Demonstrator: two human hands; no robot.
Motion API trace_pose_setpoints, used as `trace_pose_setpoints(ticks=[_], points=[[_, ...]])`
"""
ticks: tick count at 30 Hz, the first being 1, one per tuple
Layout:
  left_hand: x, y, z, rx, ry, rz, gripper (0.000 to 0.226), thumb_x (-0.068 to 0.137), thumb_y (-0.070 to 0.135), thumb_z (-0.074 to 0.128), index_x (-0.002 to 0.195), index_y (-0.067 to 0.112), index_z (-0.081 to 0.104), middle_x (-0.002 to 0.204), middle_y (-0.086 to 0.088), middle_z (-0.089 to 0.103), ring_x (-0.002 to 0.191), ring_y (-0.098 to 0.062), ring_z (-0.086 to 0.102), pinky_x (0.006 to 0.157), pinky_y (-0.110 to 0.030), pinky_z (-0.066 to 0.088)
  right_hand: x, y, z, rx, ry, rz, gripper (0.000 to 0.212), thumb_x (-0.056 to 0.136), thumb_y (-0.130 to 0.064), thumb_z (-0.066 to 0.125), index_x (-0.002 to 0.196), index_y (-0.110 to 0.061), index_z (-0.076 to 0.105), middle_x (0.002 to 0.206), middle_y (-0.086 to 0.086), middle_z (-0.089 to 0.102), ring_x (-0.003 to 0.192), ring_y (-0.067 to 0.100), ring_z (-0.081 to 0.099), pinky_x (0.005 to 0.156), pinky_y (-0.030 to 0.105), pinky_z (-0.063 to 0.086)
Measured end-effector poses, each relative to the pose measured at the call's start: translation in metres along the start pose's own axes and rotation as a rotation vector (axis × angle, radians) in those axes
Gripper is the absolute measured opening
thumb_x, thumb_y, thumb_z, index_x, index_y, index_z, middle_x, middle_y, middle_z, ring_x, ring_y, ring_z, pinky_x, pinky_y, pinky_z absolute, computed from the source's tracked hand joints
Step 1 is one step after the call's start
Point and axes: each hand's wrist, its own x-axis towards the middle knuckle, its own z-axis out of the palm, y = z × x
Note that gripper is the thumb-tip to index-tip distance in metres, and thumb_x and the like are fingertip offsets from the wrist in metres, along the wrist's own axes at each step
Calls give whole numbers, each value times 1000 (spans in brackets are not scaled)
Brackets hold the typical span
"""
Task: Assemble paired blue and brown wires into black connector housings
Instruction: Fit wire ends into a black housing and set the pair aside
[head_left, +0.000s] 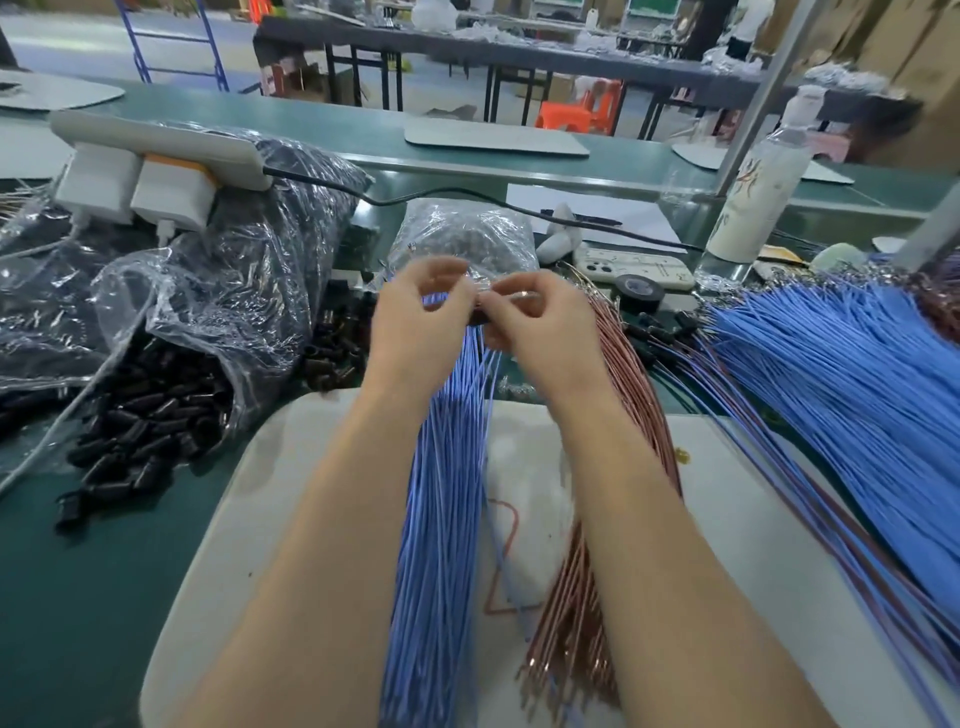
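Our two forearms reach up from the bottom edge over a pale mat (244, 519) on the green counter (78, 597). Between them lies a thick bundle of blue wires (436, 530), running straight away from us. Just to its right is a bundle of brown wires (576, 597), coppery and glossy, with small metal terminals at the near ends.

Above the far ends of both bundles, our left hand (421, 306) and right hand (535, 322) meet fingertip to fingertip. Both have curled fingers pinching a small dark piece, the black connector housing (475, 318). It is mostly hidden by the fingers and blurred. A few thin blue strands (488, 374) hang down from under the right hand; we cannot tell which fingers hold them.

Left of the mat, loose black housings (150, 431), short and tube-like, spill from a clear plastic bag (218, 291) onto the counter. A smaller clear bag (462, 228) sits just behind the hands. On the right, a wide fan of blue wires (831, 395) spreads across the counter, with brown strands along its near edge. Behind the right hand lie a phone (634, 267) and a roll of black tape (638, 291), touching each other. A white bottle (758, 197) stands upright farther back, and a white power strip (156, 140) rests on the bags at far left.
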Motion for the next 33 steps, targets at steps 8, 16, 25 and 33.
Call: trace_pose_setpoints(ticks=[8,16,25,33], points=[[-7,-10,5,-296,-237,-318,6,87,1,63,86,8,62,72,-5,71,68,-13,70,63,-16,54,-15,11,-30,271,-4,156,15,91,-12,62,80,-4,67,72,8,68,60,9,66,60,16,54],[-10,-17,6,-367,-201,-358,13,85,-4,63,85,8,57,82,-11,65,70,-17,70,68,-19,56,-16,15,-27,32,-74,94,10,90,-6,62,92,-14,67,76,2,67,58,1,61,57,14,51],[-5,-20,3,-291,23,-256,13,91,0,55,86,12,55,80,-7,69,65,-8,69,58,-15,52,-12,20,-30,255,-28,228,12,91,-1,57,86,-11,59,79,4,67,72,13,66,76,27,56],[0,-29,-16,252,360,-8,12,90,10,55,88,22,56,81,9,61,77,-9,61,80,-30,52,-15,17,-28,317,-75,264,9,94,0,52,93,-8,57,88,14,68,72,17,70,68,25,58]])
